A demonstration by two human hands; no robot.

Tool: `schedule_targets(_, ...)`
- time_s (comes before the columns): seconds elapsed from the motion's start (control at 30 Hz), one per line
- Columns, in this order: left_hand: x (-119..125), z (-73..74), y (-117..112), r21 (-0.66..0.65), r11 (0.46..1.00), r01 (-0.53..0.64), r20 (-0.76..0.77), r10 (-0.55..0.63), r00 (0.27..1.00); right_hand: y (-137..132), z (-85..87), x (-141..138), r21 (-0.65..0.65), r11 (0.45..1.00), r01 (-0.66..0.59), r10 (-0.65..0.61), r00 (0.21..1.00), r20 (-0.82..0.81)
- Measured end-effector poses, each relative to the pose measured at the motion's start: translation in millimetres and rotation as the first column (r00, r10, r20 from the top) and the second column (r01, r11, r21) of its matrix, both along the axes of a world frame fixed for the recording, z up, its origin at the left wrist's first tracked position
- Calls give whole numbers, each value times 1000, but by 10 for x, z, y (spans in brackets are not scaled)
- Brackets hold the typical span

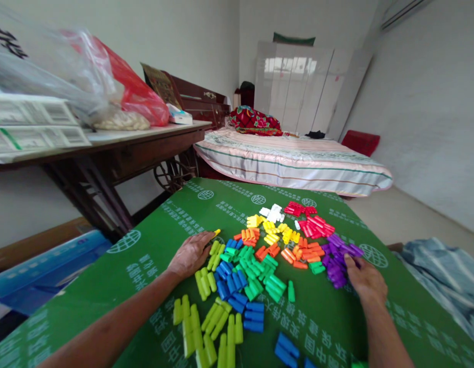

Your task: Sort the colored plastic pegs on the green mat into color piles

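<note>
Entry: one person's two arms, recorded by the head camera.

1. The left hand (pixel 191 254), at 7 o'clock from the frame's centre, was bare. Its back was broad, with knuckles and tendon lines showing and creases at the wrist.
2. The left forearm (pixel 107 327), at 8 o'clock, was bare along its whole visible length. It was lean and widened toward the lower edge.
3. The right hand (pixel 365 280), at 4 o'clock, was bare. Its back was rounded, and one short pale fingernail showed.
4. The right forearm (pixel 386 337), at 4 o'clock beneath that hand, was bare and was cut off by the lower edge.
</note>
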State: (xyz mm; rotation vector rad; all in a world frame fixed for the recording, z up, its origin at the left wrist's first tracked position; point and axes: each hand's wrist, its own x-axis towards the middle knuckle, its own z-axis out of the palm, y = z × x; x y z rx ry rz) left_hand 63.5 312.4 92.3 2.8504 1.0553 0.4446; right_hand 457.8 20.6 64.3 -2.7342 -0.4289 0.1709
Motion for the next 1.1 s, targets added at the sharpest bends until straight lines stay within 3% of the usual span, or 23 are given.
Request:
schedule_targets(0.23, -17, -39, 32, 21, 1000, 1, 15, -1, 1000, 7, -12, -1, 16, 1000, 3, -4, 1000, 28)
schedule_targets(1.1, 16, 36, -4, 3, 1000, -20, -34, 20, 999, 21, 126, -81, -10, 1000, -10, 10, 1000, 21)
